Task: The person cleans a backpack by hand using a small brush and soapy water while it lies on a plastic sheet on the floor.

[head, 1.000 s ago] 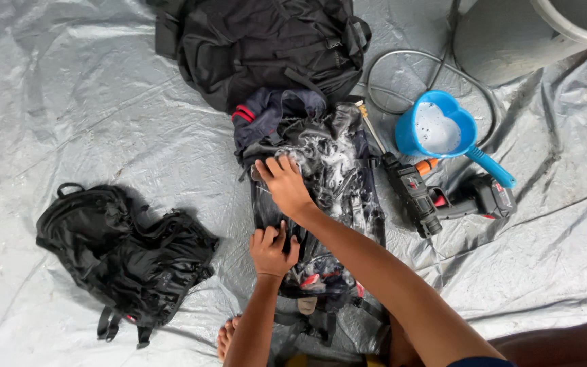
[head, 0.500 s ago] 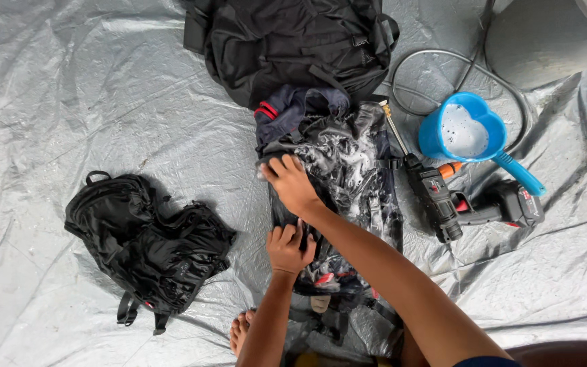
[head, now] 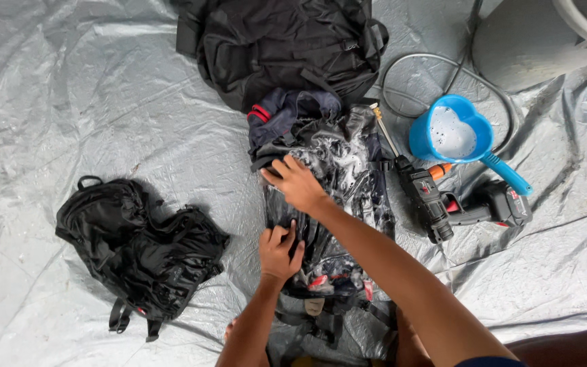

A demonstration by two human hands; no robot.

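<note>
**Two bare hands on a soapy backpack laid over a grey tarpaulin**

Head view. At the centre we see a dark navy backpack (head: 324, 197) lying flat on the wrinkled grey tarpaulin (head: 69, 88), its long axis running from 12 to 6 o'clock. Its surface is wet and glossy, streaked with white foam that is thickest toward the upper middle; red trim shows at its upper left edge and small red and white patches near its lower end, where straps trail off. We cannot tell the shape of those patches more closely.

The right hand (head: 298, 183) rests palm-down on the upper left part of the pack, fingers spread and pressed flat, gripping nothing. The left hand (head: 278, 250) sits at 6 o'clock from it, fingers curled and bunched against the fabric; whether they pinch a fold we cannot tell.

At 12 o'clock, touching the pack's top, lies a larger black backpack (head: 283, 47). At 9 o'clock, well apart, lies a crumpled black bag (head: 140, 248). At 3 o'clock, just beside the pack, lies a black spray gun (head: 456, 204) with orange and red accents and a brass-tipped nozzle. At 2 o'clock stands a blue heart-shaped scoop (head: 453, 132) holding white foam, ringed by a grey hose (head: 416, 64).
</note>
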